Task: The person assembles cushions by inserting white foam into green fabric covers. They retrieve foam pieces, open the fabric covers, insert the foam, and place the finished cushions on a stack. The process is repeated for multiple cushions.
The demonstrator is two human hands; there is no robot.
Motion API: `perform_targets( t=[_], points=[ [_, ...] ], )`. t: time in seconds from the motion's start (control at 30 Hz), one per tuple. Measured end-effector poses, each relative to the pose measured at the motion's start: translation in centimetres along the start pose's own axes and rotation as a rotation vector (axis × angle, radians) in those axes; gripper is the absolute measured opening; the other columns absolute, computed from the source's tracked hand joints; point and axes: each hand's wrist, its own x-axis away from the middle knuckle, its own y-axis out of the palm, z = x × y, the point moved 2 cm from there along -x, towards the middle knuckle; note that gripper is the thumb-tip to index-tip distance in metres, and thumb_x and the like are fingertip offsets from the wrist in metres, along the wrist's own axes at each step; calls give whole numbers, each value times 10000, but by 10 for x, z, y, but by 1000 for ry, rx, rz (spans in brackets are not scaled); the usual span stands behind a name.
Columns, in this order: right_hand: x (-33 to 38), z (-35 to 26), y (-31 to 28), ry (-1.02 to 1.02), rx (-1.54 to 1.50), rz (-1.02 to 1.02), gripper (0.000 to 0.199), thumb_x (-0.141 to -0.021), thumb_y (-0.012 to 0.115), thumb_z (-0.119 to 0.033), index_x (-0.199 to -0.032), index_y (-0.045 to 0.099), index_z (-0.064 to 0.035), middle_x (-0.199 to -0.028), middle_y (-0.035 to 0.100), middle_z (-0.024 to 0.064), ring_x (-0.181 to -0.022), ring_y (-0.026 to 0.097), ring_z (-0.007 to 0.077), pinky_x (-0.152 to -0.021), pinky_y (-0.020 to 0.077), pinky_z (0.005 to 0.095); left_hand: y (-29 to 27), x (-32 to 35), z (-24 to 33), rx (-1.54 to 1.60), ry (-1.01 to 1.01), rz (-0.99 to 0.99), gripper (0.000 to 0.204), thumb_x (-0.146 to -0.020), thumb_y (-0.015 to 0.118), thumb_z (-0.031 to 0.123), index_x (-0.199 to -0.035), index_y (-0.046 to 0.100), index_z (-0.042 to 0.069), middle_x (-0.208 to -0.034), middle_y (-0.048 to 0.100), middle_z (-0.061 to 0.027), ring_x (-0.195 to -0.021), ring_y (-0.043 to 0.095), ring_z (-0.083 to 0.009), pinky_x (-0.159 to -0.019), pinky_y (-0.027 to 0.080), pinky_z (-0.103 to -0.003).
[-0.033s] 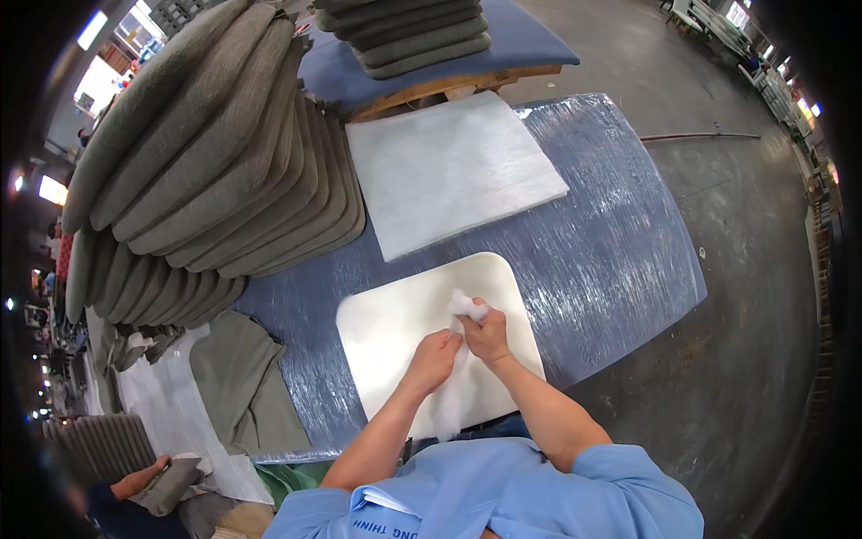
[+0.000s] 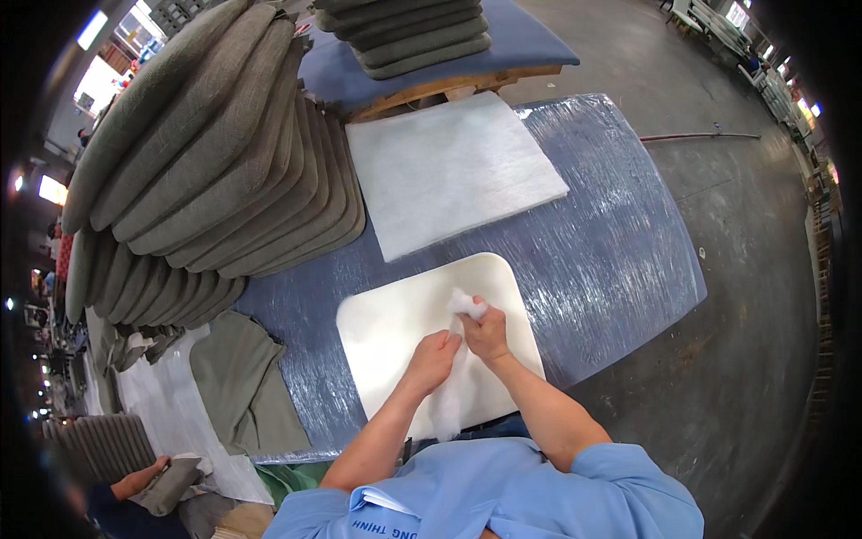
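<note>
No bin or box is in sight; the work lies on a table (image 2: 620, 234) wrapped in shiny blue plastic. A cream foam pad (image 2: 386, 328) with rounded corners sits at its near edge, and both hands meet over it. The right hand (image 2: 488, 334) is closed around a tuft of white fibre wadding (image 2: 465, 303), pinching its top, while the left hand (image 2: 433, 357) is curled on the strip trailing toward six o'clock. Both forearms rise from the lower edge, bent inward. At twelve o'clock from the pad lies a flat white batting sheet (image 2: 453, 171); at ten o'clock leans a row of grey cushions (image 2: 215, 171); at eight o'clock rests a folded grey cover (image 2: 242, 382).
</note>
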Motion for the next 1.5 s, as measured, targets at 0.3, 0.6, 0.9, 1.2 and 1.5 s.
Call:
perform_targets(
  t=[0.3,0.6,0.9,1.2,1.5],
  points=[
    [-66,34,-93,527,-481,-154,315,-870,769,-67,-1165,664,-45,-1026,733,48,-870,707,160,-722,557,317,-3,36,-22,391,60,-110,327,-877,540,37,-1162,699,35,-1024,658,-59,-863,640,-189,-843,525,-318],
    [-17,-9,-86,329,-502,-627,761,-740,804,-14,-1419,464,-63,-1235,576,79,-1187,561,187,-925,509,325,23,-59,37,-55,375,200,215,-887,696,140,-1077,687,42,-994,661,-103,-943,651,-270,-835,515,-375],
    [-21,38,-107,467,-649,-501,245,-992,606,-145,-1226,644,-82,-1079,685,33,-949,629,124,-855,523,339,36,-53,34,-285,318,37,255,-887,643,74,-1136,696,67,-1022,738,-169,-926,713,-291,-826,538,-360],
    [-47,83,-169,531,-1407,38,170,-1042,566,-249,-1014,631,-95,-832,636,34,-697,627,150,-657,553,318,23,-60,7,389,-166,-132,195,-975,671,170,-1121,703,44,-991,713,-22,-836,654,-121,-713,531,-283],
    [-44,20,-129,687,-335,-510,222,-949,696,-223,-1117,713,-79,-804,649,-23,-595,533,57,-453,360,230,26,-81,-6,291,-35,-192,203,-979,663,189,-1091,708,26,-1023,702,-35,-945,642,-120,-773,528,-288]
  ],
)
